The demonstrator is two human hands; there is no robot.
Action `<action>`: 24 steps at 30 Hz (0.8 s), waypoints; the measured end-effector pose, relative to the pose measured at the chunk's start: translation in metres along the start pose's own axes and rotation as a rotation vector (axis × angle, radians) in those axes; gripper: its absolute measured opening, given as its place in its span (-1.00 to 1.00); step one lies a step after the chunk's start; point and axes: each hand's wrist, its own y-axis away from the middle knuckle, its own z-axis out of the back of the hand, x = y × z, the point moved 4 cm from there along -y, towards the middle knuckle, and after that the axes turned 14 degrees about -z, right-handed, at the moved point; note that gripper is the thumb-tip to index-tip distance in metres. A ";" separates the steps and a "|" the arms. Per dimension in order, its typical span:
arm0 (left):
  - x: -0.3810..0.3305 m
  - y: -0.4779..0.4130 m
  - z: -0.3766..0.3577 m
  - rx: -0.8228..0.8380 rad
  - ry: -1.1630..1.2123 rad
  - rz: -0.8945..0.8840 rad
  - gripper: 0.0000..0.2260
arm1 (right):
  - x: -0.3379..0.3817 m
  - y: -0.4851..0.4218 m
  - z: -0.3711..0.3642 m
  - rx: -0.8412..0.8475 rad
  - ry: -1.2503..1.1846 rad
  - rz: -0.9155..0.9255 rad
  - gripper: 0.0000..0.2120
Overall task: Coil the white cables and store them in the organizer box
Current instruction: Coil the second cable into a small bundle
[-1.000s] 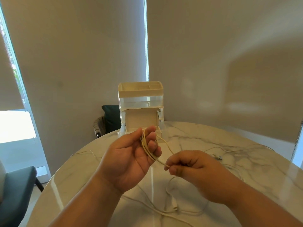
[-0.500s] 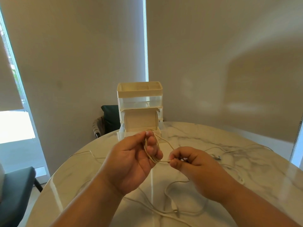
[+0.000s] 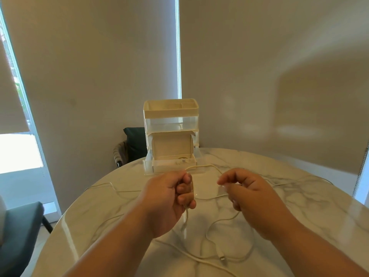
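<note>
White cable [image 3: 201, 166]: one, thin, partly coiled. Its loops are gripped in the curled fingers of the left hand [image 3: 169, 194]. A strand arcs across to the right hand [image 3: 245, 192], at 3 o'clock of the left, where thumb and forefinger pinch it. The slack trails on the marble table [image 3: 299, 206] toward 6 o'clock and ends in a plug [image 3: 221, 257]. Organizer box [image 3: 171, 116]: cream, tiered, at the table's 12 o'clock edge. Other cables [image 3: 109, 183]: loose, at 9 and 2 o'clock. Dark chair [image 3: 20, 226]: 8 o'clock.
</note>
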 end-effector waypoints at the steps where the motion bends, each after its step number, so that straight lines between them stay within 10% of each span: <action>1: 0.000 0.000 0.001 -0.008 -0.046 -0.018 -0.71 | 0.001 0.000 -0.001 0.035 -0.087 -0.020 -0.75; 13: 0.001 -0.003 0.009 -0.152 -0.066 -0.125 -0.73 | 0.005 0.029 -0.042 0.540 -0.192 -0.283 -0.74; 24: 0.006 0.012 -0.004 0.434 -0.480 0.077 -0.61 | 0.013 -0.003 0.016 -0.151 -0.118 -0.004 -0.85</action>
